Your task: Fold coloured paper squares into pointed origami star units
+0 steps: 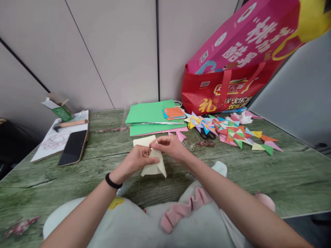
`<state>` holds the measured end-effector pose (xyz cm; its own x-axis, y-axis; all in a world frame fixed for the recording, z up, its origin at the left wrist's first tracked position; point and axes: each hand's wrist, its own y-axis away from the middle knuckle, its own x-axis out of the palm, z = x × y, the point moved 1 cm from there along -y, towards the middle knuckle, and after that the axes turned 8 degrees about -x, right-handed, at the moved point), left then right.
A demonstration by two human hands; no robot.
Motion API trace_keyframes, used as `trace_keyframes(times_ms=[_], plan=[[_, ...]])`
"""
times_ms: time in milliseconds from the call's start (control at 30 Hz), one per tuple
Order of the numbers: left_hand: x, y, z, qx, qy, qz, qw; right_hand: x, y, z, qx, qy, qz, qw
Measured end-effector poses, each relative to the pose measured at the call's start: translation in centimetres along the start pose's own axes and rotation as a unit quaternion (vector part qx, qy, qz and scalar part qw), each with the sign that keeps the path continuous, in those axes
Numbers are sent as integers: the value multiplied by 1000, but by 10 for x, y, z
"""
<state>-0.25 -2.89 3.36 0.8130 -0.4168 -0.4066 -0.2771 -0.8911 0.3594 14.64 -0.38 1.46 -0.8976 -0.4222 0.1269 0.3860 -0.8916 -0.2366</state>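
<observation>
A cream paper (155,168) with folded creases is held above the table, its wide end toward me. My left hand (138,159) grips it from the left, thumb lying across its face. The fingertips of my right hand (169,146) pinch its narrow far end. The two hands nearly touch there. Just behind them lies a square cream sheet stack (143,140), partly hidden by my hands. A pink folded piece (181,136) sits behind my right hand.
Green paper sheets (147,112) bear small coloured squares (174,113). Right of them are folded paper pieces (235,132), black scissors (207,135) and a red bag (199,93). At left are a phone (73,147), a hammer (73,123) and an opened box (62,112).
</observation>
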Motion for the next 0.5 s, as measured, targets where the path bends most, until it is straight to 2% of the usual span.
trace_keyframes(times_ms=[167, 367, 500], plan=[[1, -2, 2, 6, -11, -14, 1000, -2, -1, -3, -5, 9, -14, 1000], [3, 1, -4, -10, -37, -43, 998, -2, -1, -4, 9, 19, -36, 999], [3, 3, -5, 7, -31, -33, 999, 0, -1, -2, 5, 23, -41, 999]])
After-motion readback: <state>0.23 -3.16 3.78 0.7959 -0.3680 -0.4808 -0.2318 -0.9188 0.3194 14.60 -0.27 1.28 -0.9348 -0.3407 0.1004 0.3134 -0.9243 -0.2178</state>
